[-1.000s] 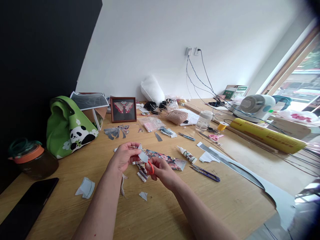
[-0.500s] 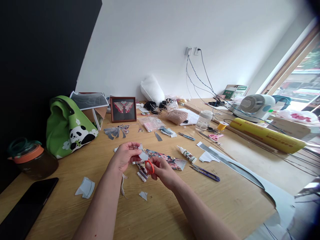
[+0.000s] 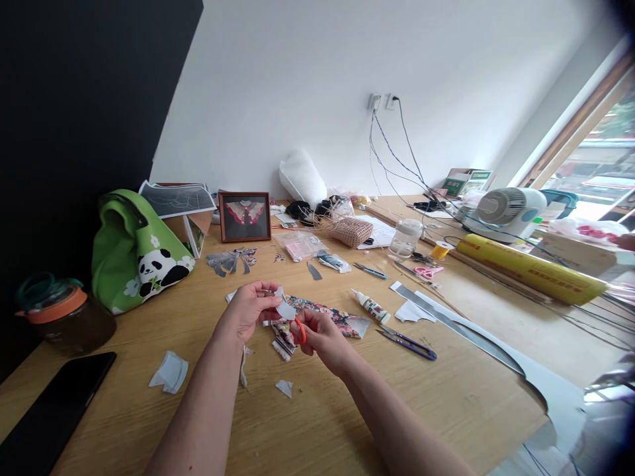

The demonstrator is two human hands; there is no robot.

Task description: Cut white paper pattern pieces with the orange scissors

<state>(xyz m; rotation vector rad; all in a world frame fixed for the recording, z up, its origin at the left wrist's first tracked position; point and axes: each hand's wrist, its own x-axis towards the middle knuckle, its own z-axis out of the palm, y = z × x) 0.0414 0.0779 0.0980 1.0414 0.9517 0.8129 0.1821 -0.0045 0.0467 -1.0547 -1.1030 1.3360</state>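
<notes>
My left hand (image 3: 249,308) pinches a small white paper piece (image 3: 284,309) just above the wooden table (image 3: 347,410). Close beside it, my right hand (image 3: 323,338) grips small scissors with orange handles (image 3: 299,328), the blades meeting the paper piece. Directly under both hands lies a patterned floral paper strip (image 3: 327,313) with cut scraps around it.
White paper scraps (image 3: 169,373) lie left of my arms. A glue bottle (image 3: 371,307) and thread snips (image 3: 407,344) rest to the right. A green panda bag (image 3: 136,251), a framed picture (image 3: 245,217), a black phone (image 3: 54,413), a fan (image 3: 506,211) and a yellow roll (image 3: 533,271) ring the table.
My right hand has closed the orange scissors slightly against the paper piece. Otherwise both hands stay in place.
</notes>
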